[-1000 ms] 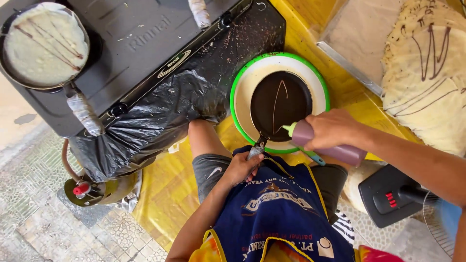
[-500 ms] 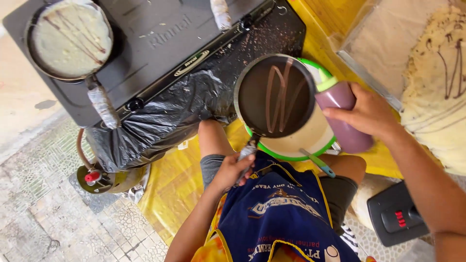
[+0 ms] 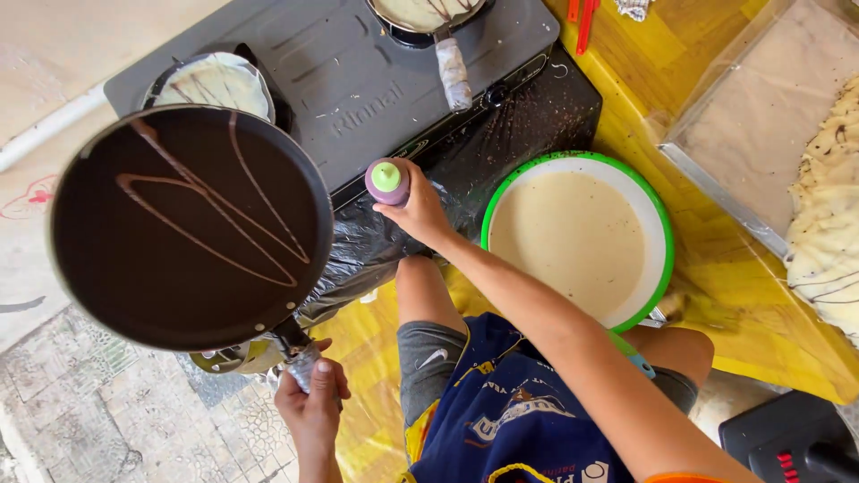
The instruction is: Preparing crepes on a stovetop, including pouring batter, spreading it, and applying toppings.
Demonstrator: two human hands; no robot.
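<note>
- A purple plastic squeeze bottle with a green cap point(image 3: 388, 182) is held upright by the right hand point(image 3: 419, 210), just in front of the dark gas stove point(image 3: 358, 72); no label is seen on it from above.
- Raised lettering in the stove's own dark grey is seen across the stove top, between the two burners.
- A clear plastic sheet point(image 3: 769, 107) is spread over a pale rectangular tray at the upper right, on the yellow tabletop point(image 3: 644, 98).
- A printed emblem in white and yellow is borne on the blue apron point(image 3: 510, 411) at the bottom centre.
- No screens are seen.
</note>
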